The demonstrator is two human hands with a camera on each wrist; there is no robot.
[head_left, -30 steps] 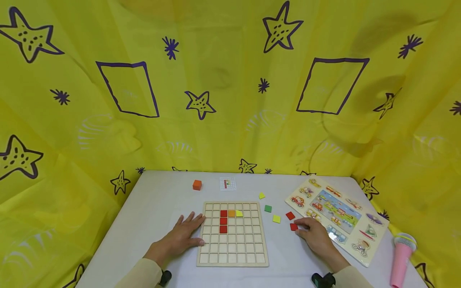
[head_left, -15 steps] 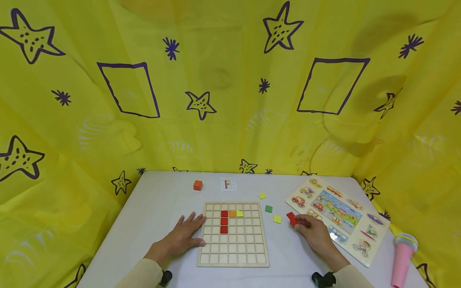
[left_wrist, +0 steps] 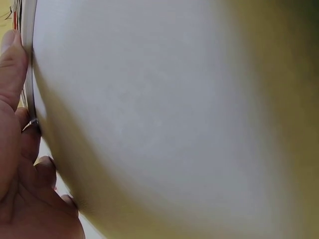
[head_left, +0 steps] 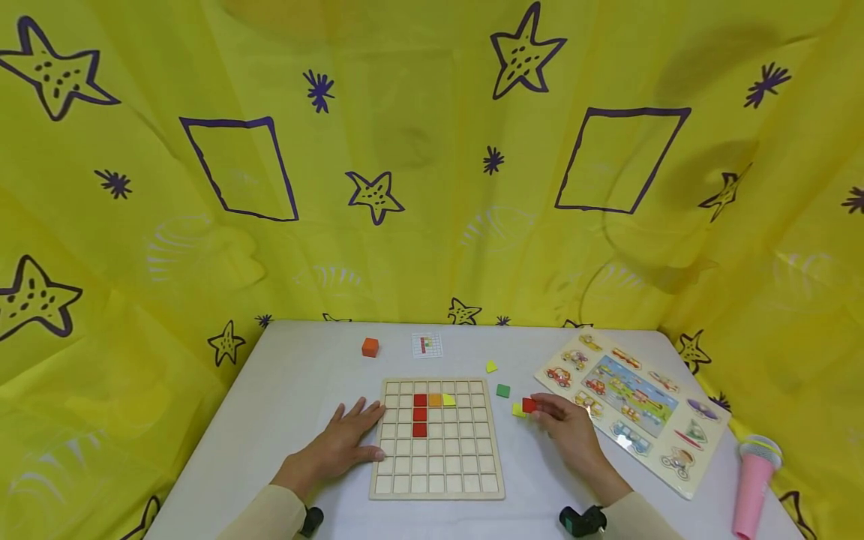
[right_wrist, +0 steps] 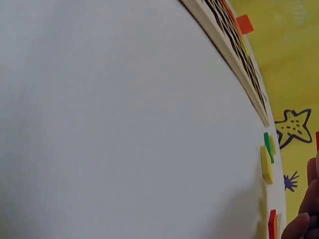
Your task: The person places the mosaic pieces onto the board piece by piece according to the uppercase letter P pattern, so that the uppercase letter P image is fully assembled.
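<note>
A red square tile (head_left: 529, 405) is pinched in the fingertips of the right hand (head_left: 565, 431), just above the white table (head_left: 304, 390), at 3 o'clock from the wooden grid board (head_left: 436, 480) and touching or overlapping a yellow tile (head_left: 517, 410). The left hand (head_left: 340, 441) lies flat, fingers straight and spread, against the board's 9 o'clock edge. The board holds three red tiles, one orange and one yellow; loose lie one green tile (head_left: 502, 391), one yellow triangle (head_left: 491, 367), one orange cube (head_left: 370, 346) and one pattern card (head_left: 427, 345), with no legible writing.
</note>
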